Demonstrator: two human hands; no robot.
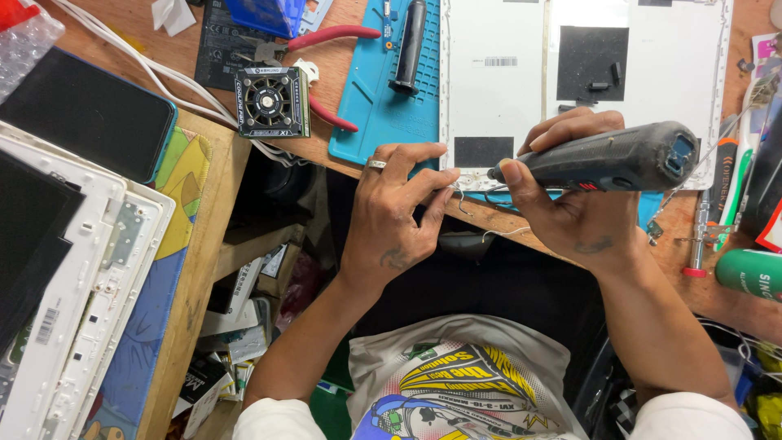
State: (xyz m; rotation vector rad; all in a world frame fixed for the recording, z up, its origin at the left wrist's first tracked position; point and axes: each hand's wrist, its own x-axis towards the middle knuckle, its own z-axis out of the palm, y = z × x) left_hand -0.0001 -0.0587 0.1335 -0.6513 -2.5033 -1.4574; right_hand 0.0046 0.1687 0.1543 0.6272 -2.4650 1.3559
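My right hand [570, 195] grips a dark electric screwdriver [611, 156], held sideways with its tip pointing left at the near edge of a white laptop back cover [505, 90]. My left hand [391, 212], with a ring on one finger, rests its fingertips on that same edge, right beside the tool's tip. Thin wires [468, 204] hang off the cover's edge between the two hands. The cover lies partly on a teal work mat [383, 106].
Red-handled pliers [326, 49] and a small square fan [273, 102] lie at the back. A black handle [410, 45] rests on the mat. White laptop shells [90, 269] and a dark phone [81, 114] are stacked left. Tools and a green can [749, 273] crowd the right.
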